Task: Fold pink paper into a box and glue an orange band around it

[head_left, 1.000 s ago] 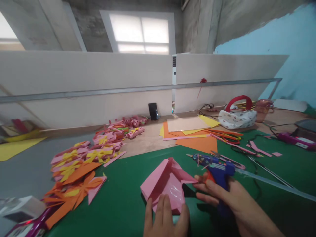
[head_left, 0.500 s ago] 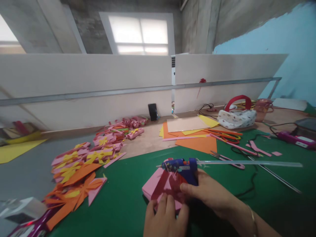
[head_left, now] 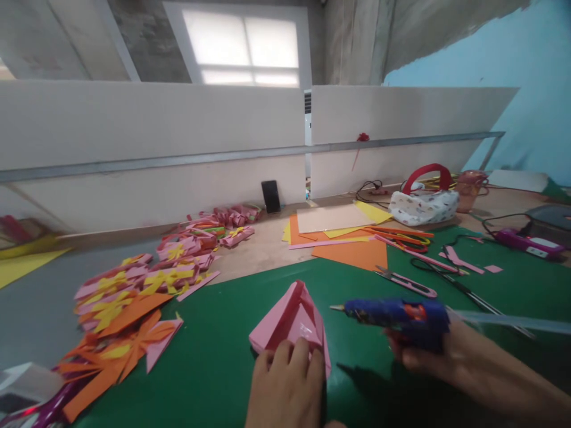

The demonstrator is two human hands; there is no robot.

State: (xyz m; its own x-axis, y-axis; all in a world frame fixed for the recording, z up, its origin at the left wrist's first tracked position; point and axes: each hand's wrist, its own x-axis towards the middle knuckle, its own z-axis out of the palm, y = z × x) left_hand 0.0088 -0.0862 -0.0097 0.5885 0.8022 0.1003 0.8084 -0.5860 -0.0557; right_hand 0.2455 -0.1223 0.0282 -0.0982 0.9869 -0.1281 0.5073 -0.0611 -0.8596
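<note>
A pink folded-paper piece (head_left: 289,321) lies on the green mat, its hollow facing up, with a shiny patch of clear glue on the inner face. My left hand (head_left: 285,380) holds it from the near side, fingers bent over its lower edge; the thumb is mostly hidden. To the right, my right hand (head_left: 428,356) grips a blue hot glue gun (head_left: 392,315) by its handle. The nozzle points left and is apart from the paper. A long clear glue stick (head_left: 508,322) sticks out of the gun's back end.
Pink, yellow and orange paper pieces (head_left: 134,297) are heaped at left. Beyond the green mat (head_left: 214,351) lie orange sheets (head_left: 352,257), a pink-handled craft knife (head_left: 405,282) and pipe cleaners (head_left: 401,235). A phone (head_left: 270,197) leans against the white partition. A red-handled basket (head_left: 423,207) stands at right.
My right hand has moved the glue gun from above the pink paper away to the right. My left hand stays on the paper, whose inside now shows the glue. The whole view has shifted slightly.
</note>
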